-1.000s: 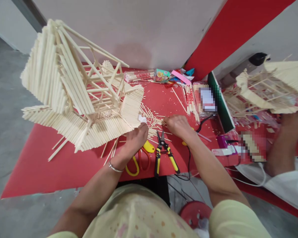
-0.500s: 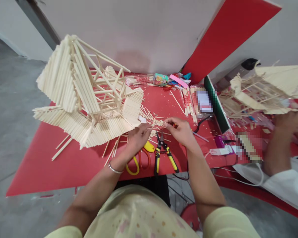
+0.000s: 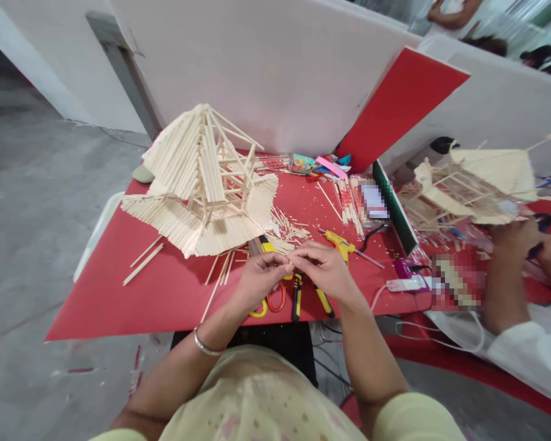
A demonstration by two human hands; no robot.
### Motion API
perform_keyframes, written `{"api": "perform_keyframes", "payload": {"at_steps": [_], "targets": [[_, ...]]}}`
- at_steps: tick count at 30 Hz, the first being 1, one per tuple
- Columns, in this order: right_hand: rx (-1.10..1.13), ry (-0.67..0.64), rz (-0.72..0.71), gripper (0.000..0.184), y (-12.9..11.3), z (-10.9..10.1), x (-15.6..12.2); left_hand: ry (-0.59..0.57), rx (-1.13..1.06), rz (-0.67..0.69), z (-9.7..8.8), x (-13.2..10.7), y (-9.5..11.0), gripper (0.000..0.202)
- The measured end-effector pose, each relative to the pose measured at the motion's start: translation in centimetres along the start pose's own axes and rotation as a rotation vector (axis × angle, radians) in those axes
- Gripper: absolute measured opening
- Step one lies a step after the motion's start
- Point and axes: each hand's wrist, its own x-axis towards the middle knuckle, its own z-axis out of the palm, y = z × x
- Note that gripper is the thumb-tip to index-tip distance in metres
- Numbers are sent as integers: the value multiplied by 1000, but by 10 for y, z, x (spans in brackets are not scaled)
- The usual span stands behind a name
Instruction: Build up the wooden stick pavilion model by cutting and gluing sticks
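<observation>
**Two hands meet by a house made of sticks**

A clear wrapper lies at the back of the red table, with pale sticks and red print showing in it. Next to it is a small green pack with pictures on it. I cannot see what is inside. More sticks with red bands lie together nearer the right side. A tall green panel with a white edge stands past them. I cannot tell if it is the side of a box.

The left hand and the right hand are in front of the person's tummy, just above the table. Both arms reach forward and lean in. The fingers are bent, and the thumbs and fingertips come together in a pinch. If there is something tiny in there, it is too small and hidden for me to tell. A shiny bangle is on the left wrist.

The stick house stands on the left part of the table, past the left hand. Its pointy roof has sticks on one side and open bars on the other. A pile of short sticks is just behind the hands. The yellow glue gun lies near the right hand. Under the hands are the cutters, with black and yellow handles, and red scissors handles show beside them.
</observation>
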Motion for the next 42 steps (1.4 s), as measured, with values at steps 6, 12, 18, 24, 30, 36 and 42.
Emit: {"api": "perform_keyframes", "payload": {"at_steps": [6, 12, 18, 24, 30, 36, 42], "targets": [[-113, 331, 191, 34, 31, -29, -6, 82, -164, -99, -6, -2, -4, 36], [-499, 306, 273, 30, 72, -43, -5, 102, -164, -126, -7, 4, -15, 37], [-586, 246, 299, 25, 82, -26, -2, 108, -195, -131, -1, 2, -13, 33], [-452, 165, 184, 27, 67, -11, 2, 102, -280, -88, -3, -10, 7, 36], [-160, 105, 26, 23, 28, 5, 3, 95, -297, -25, -9, -20, 23, 30], [-90, 116, -57, 23, 4, 10, 0, 115, -239, 30, -13, -25, 27, 31], [-473, 298, 99, 25, 30, -5, -3, 218, -73, 33, -22, -17, 3, 34]]}}
